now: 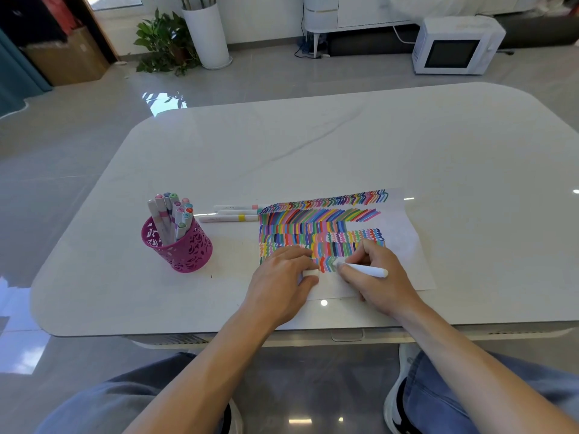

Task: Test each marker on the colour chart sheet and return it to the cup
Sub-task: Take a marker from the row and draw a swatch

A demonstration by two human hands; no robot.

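Right hand [379, 277], lower centre-right of frame, grips a white marker [365, 270], tip down on the colour chart sheet [404, 245] at the end of the lowest row of strokes. Barrel points right, lying over the fingers. Left hand [282, 280] just left of it rests on the sheet's lower left corner, pinching a small white cap [310, 273] between thumb and fingers (cap colour end not visible). Sheet lies centre-right on the white counter [344, 145], mostly filled with rows of coloured strokes, right margin bare. Pink perforated cup [185, 249] stands left of centre, well apart from the sheet, holding a bunch of markers [170, 214] caps up. Three loose markers [232, 214] lie side by side between the cup and the sheet's top left corner. Microwave [454, 47] on the floor upper right, potted plant [166, 42] upper left
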